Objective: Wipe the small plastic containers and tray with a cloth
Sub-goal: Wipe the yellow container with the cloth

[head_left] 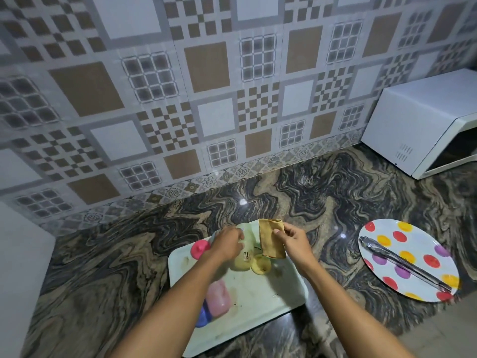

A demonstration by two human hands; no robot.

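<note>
Two hands are in view: the left hand [228,241] and the right hand [291,237]. There is one cloth [271,237] and one tray [271,293].

Five containers can be counted on the tray. Two are pink: the pink container [200,249] and the second pink container [219,298]. One is a blue container [202,316]. Two are yellow: the yellow container [242,260] and the second yellow container [261,264]. The left hand may hide more.

Off the tray there is one plate [420,241], one pair of tongs [402,262] and one microwave [413,120].

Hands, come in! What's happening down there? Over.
Right hand pinches folded brown cloth. Left hand reaches among containers on tray, grip unclear. Nothing in the way.
</note>
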